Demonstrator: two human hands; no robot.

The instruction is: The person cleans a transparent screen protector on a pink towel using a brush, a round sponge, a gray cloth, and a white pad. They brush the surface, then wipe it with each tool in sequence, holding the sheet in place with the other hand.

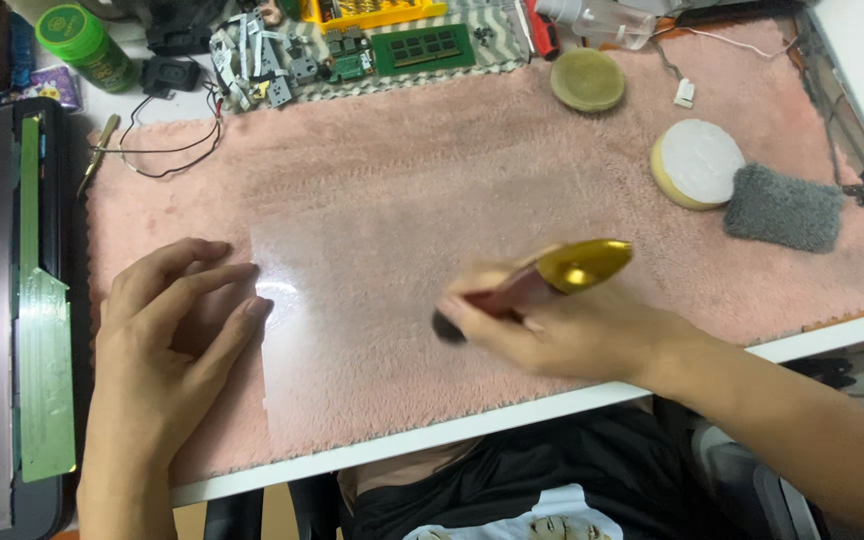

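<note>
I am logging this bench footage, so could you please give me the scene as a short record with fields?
surface: pink fluffy mat on a white table
left hand: flat, fingertips resting on the left edge of a clear glossy sheet
right hand: gripping a tool with a gold handle, its dark tip on the sheet; blurred
right of the mat: white round pad, grey sponge
far edge: tan disc, green circuit board, green-lidded jar

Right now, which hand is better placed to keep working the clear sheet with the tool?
Probably the right hand: it grips the gold-capped tool, whose dark tip rests over the clear sheet. The left hand lies flat, fingertips on the sheet's left edge, seemingly steadying it.
</note>
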